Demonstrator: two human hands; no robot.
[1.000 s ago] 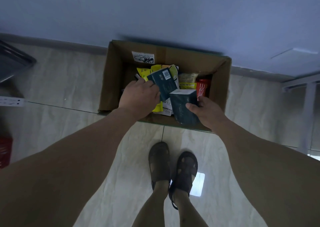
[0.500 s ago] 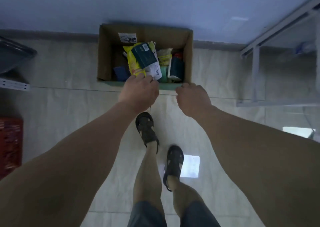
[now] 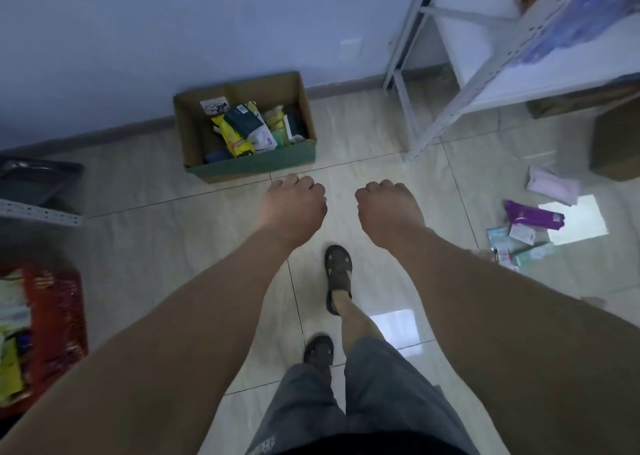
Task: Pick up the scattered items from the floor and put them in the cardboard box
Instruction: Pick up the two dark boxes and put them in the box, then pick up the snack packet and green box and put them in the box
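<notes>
The cardboard box (image 3: 194, 132) stands against the wall, holding several packets, among them a yellow bag (image 3: 233, 137) and a dark green carton (image 3: 242, 122). My left hand (image 3: 294, 206) and my right hand (image 3: 388, 212) hang in front of the box, well clear of it, both curled into loose fists with nothing in them. Scattered items lie on the floor at the right: a purple packet (image 3: 531, 215), a pale pink pack (image 3: 552, 186) and several small packets (image 3: 519, 246).
A metal shelving rack (image 3: 450, 108) stands at the right, with a brown box (image 3: 614, 146) beneath it. A red basket (image 3: 59, 312) with goods sits at the left edge, a dark tray (image 3: 34, 180) above it. My sandalled feet (image 3: 337, 271) stand on pale tiles.
Both hands let go of the green cartons into the box and drew back. I have stepped away and turned right, so the box looks smaller and the scattered items came into view.
</notes>
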